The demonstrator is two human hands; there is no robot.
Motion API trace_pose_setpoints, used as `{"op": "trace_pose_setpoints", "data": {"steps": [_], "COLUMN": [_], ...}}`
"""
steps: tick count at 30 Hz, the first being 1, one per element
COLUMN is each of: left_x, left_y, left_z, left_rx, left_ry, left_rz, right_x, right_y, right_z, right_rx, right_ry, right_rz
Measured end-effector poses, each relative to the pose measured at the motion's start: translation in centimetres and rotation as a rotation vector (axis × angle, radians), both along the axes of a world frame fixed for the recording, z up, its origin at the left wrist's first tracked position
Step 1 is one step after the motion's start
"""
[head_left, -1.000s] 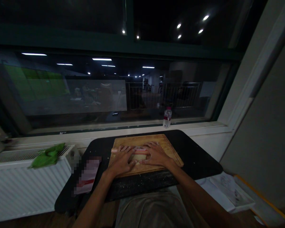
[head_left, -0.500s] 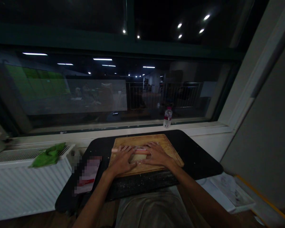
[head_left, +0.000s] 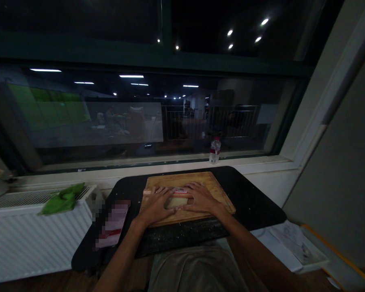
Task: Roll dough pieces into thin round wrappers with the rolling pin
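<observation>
A pale wooden rolling pin [head_left: 180, 194] lies crosswise on the wooden cutting board [head_left: 182, 178], a printed label at its middle. Over the pin's left part rests my left hand [head_left: 157, 204], its fingers draped across the far side. My right hand [head_left: 200, 198] grips the right part in the same way, hiding that end. Between my hands, just on the near side of the pin, shows a flat piece of pale dough [head_left: 177, 202]. My thumbs point inward along its near edge, almost meeting. How far the dough extends beneath the hands is hidden.
The board sits on a black table [head_left: 252, 202] with white specks along its near edge. A pinkish packet [head_left: 115, 223] lies at the left. A water bottle [head_left: 214, 150] stands on the windowsill behind. A green cloth [head_left: 63, 198] drapes over the radiator [head_left: 33, 243].
My hands and the rolling pin stay in nearly the same place. Slightly more of the dough shows between my hands.
</observation>
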State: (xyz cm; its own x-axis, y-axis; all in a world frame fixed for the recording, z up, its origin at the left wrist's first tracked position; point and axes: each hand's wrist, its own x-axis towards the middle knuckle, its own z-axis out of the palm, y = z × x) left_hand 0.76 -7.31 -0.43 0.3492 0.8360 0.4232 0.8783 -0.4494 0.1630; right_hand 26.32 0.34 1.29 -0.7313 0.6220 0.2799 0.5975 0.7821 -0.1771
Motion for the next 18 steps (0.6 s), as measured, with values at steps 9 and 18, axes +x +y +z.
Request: {"op": "trace_pose_setpoints", "data": {"steps": [9, 18], "left_x": [-0.1, -0.17], "left_y": [-0.03, 0.18], "left_z": [0.24, -0.17], "left_rx": [-0.014, 0.032], "left_ry": [0.012, -0.039], "left_rz": [-0.005, 0.007], "right_x": [-0.12, 0.02], "right_y": [-0.03, 0.09], "right_z": [0.13, 0.04], "right_rx": [0.0, -0.006], "right_ry": [0.005, 0.005], "right_rz": [0.008, 0.023]}}
